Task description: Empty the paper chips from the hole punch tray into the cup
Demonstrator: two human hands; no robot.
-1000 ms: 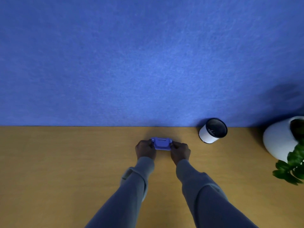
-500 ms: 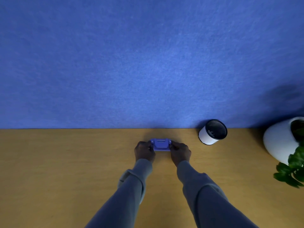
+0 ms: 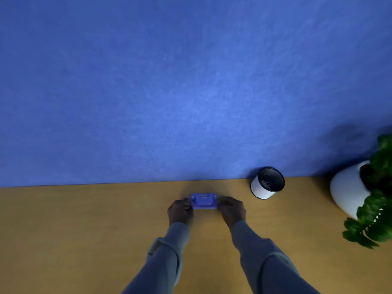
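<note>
A small blue hole punch (image 3: 203, 200) sits on the wooden desk (image 3: 84, 230) near the blue wall. My left hand (image 3: 180, 211) grips its left end and my right hand (image 3: 232, 210) grips its right end. Both sleeves are grey. To the right, close to the wall, stands a white cup (image 3: 267, 183) with a dark inside; a few pale specks show in it. The cup is about a hand's width from my right hand. The punch's tray and any chips in it are hidden.
A white round pot (image 3: 350, 187) with a green leafy plant (image 3: 373, 217) stands at the right edge of the desk. The blue felt wall (image 3: 191, 92) rises straight behind the desk.
Both hands stay on the ends of the hole punch. The view has tilted slightly, so everything sits a little lower in frame; more of the plant shows.
</note>
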